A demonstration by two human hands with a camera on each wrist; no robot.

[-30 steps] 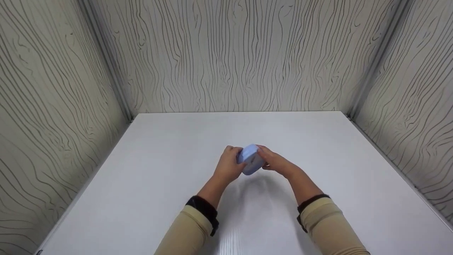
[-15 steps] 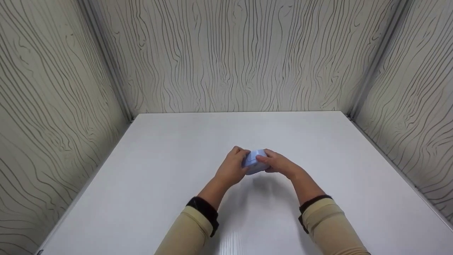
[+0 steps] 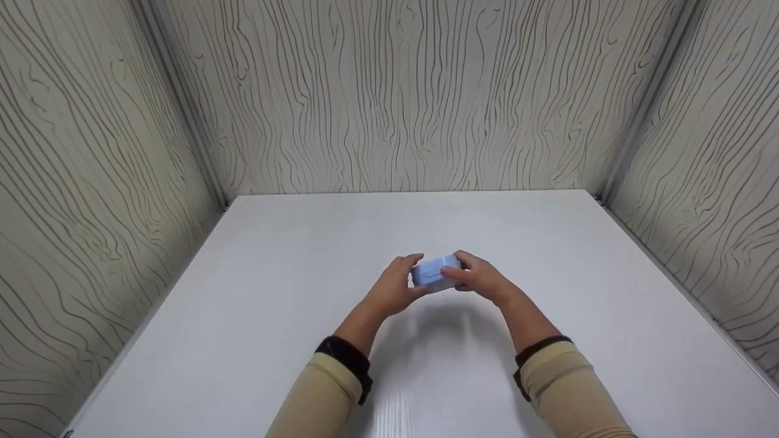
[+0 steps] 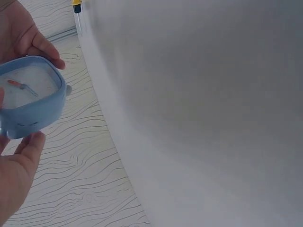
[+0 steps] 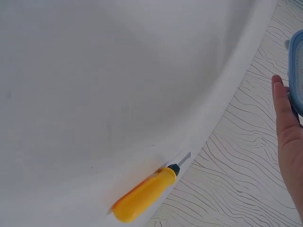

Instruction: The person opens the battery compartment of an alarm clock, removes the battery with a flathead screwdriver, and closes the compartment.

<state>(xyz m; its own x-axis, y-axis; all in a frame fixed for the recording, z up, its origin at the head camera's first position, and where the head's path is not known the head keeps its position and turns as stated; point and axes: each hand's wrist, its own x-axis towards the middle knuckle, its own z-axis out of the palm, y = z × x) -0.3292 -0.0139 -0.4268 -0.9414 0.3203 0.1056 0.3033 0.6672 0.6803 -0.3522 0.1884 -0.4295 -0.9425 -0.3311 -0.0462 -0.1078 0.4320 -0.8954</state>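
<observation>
a: holding the small pale-blue plastic alarm clock (image 3: 435, 274) above the white worktop (image 3: 255, 304), we pinch it between left hand (image 3: 394, 291) and right hand (image 3: 484, 281); a loose pinch could drop it.

b: agreed. we've open room all round, walls well apart; a yellow-handled screwdriver (image 5: 144, 191) lies at the edge.
</observation>
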